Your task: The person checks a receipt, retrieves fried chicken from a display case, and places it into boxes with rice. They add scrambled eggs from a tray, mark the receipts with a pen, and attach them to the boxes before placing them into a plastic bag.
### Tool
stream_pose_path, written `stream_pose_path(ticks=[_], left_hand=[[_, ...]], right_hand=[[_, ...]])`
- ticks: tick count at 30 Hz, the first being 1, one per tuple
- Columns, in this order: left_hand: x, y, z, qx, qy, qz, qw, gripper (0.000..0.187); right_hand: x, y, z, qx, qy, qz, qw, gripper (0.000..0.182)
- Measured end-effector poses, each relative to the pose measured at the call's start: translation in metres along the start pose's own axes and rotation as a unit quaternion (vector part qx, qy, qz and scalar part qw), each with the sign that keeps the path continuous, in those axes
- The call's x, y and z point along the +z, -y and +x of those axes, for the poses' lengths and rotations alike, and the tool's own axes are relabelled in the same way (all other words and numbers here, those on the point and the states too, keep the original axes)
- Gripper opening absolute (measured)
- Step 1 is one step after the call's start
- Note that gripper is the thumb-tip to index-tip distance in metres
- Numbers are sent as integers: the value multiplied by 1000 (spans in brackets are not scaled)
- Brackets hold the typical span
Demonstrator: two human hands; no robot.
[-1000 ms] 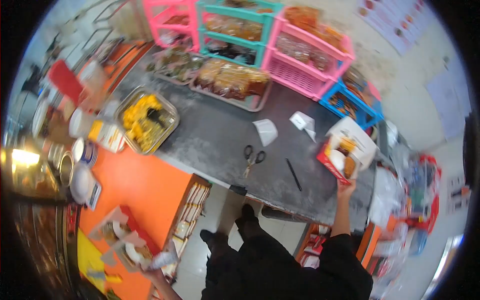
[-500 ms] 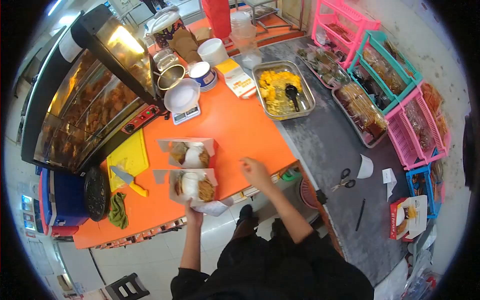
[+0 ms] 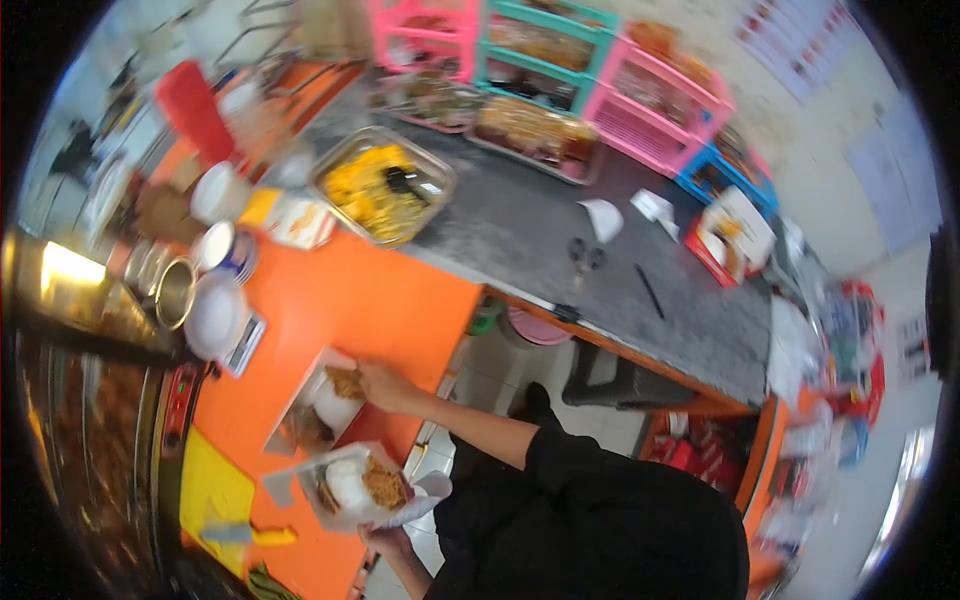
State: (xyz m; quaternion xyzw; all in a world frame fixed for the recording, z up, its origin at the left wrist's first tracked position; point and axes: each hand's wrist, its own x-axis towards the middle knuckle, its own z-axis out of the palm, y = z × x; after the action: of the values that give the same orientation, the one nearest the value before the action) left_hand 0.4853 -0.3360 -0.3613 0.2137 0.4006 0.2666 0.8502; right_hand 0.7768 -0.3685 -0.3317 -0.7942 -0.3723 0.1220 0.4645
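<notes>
Two open cardboard food boxes stand close together on the orange tabletop, each with a white mound, probably rice, and brown fried pieces. My left hand (image 3: 388, 542) grips the lower edge of the nearer food box (image 3: 318, 508), beside its hanging white flap (image 3: 430, 495). My right hand (image 3: 385, 388) has its fingers on the right wall of the farther food box (image 3: 290, 425), near a fried piece (image 3: 345, 383). Blur and the box wall partly hide the fingertips.
A yellow-handled knife (image 3: 250, 535) lies on the yellow cutting board (image 3: 210, 480). Left stands a lit food warmer (image 3: 90, 430). A metal tray (image 3: 440, 200) of yellow food, scissors (image 3: 583, 258), a black pen (image 3: 650, 290) and a filled red box (image 3: 715, 262) rest on the grey counter.
My view has turned right. My right hand has moved from above the bare tabletop onto the farther box, which now sits angled. My left hand stays at the nearer box.
</notes>
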Motion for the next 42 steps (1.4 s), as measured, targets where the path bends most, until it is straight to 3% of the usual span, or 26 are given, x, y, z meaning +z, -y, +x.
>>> stream_pose_path(ticks=[1,2,5,7,8,10,13,14,16,17,19,21,22,24,25,27,29,30,32,33,34,37,39,40,42], left_hand=[[36,-10,-19,21,-4,53,998,75],[26,-10,-14,7,15,68,998,75],[4,-21,-4,-11,-8,92,996,76],[39,-32,-32,-145,87,56,984,75],[43,-36,-39,-136,86,76,984,75],[50,-40,-38,-95,73,123,985,75],[64,-37,-34,-49,82,172,981,74],[71,-33,-32,-44,93,182,978,74],[96,-13,-29,-44,120,200,971,73],[112,4,-27,-56,139,204,967,73],[159,47,-37,-84,170,206,960,72],[204,97,-46,-150,243,232,930,71],[231,133,-60,-144,248,214,934,71],[284,192,-98,-208,260,261,906,72],[291,228,-98,-253,287,211,900,71],[318,284,-121,-299,297,261,869,68],[309,344,-113,-419,295,243,824,60],[330,362,-135,-403,260,297,826,57],[341,411,-152,-462,200,289,814,47],[358,430,-162,-498,214,281,792,45],[369,448,-180,-432,201,350,806,45],[387,504,-187,-457,238,286,808,43],[401,532,-188,-457,263,227,819,44],[407,544,-189,-454,259,226,822,44],[415,563,-186,-379,289,240,846,51]], right_hand=[[9,-13,-4,79,-24,123,989,22],[13,-24,-9,174,-35,228,957,24],[8,-15,-40,340,-91,469,810,16],[5,-36,-59,275,36,592,757,3],[-5,-35,-67,274,25,597,754,3],[-30,-27,-88,313,0,778,545,17],[-92,-24,-118,244,-92,824,503,9],[-113,-30,-130,212,-134,840,480,15],[-148,-80,-164,107,-183,825,524,27],[-163,-109,-189,93,-250,733,626,41],[-205,-175,-255,113,-348,532,763,60],[-274,-188,-324,120,-424,551,709,62],[-318,-173,-351,89,-458,653,597,62],[-368,-194,-402,134,-520,607,586,59],[-391,-201,-420,151,-540,590,581,59],[-442,-199,-434,149,-584,521,604,58],[-468,-234,-445,166,-577,527,602,55],[-480,-246,-446,183,-571,534,597,53],[-499,-267,-434,189,-578,515,605,49],[-510,-274,-428,193,-589,492,611,46],[-521,-278,-427,178,-565,549,589,42],[-539,-289,-460,239,-505,604,568,39],[-548,-283,-480,299,-613,251,687,40],[-546,-274,-485,301,-608,254,689,40],[-543,-220,-486,293,-693,98,652,33]])
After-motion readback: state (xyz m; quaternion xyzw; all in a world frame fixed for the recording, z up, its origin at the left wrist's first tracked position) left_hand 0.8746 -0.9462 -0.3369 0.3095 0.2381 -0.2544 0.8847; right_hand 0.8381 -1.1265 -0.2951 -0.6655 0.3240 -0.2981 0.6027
